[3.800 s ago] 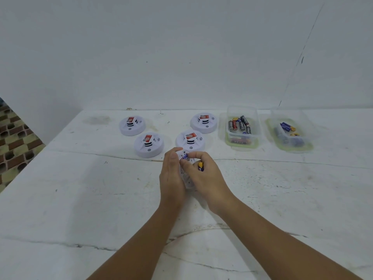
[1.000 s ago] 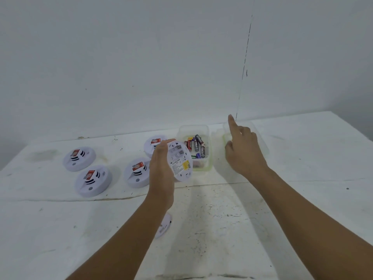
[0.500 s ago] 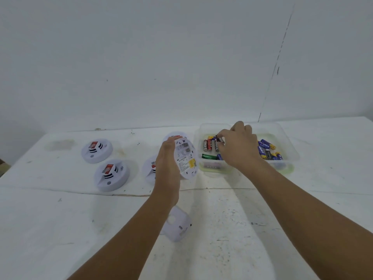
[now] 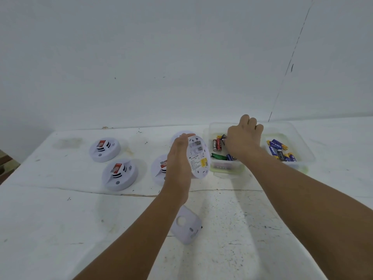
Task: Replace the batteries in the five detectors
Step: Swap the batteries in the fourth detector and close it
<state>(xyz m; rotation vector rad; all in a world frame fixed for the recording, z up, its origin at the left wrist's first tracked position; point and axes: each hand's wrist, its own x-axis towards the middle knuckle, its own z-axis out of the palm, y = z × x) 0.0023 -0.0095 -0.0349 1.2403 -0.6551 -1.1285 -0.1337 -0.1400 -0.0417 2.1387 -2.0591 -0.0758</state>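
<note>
Detectors: five; left hand [image 4: 178, 158] is gripping one opened smoke detector [image 4: 197, 156] tilted above the table [image 4: 60, 229], four lying behind.
Containers: two, holding batteries; right hand [image 4: 243, 138] is reaching into the left container [image 4: 226, 168], fingers curled, grip unclear.
Cover [image 4: 186, 226]: one, lying near the front, open room around it.

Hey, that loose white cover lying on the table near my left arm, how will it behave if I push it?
The cover looks like thin moulded plastic, so probably light and stiff. On the bare table it would likely slide, not roll, being flattish.
</note>
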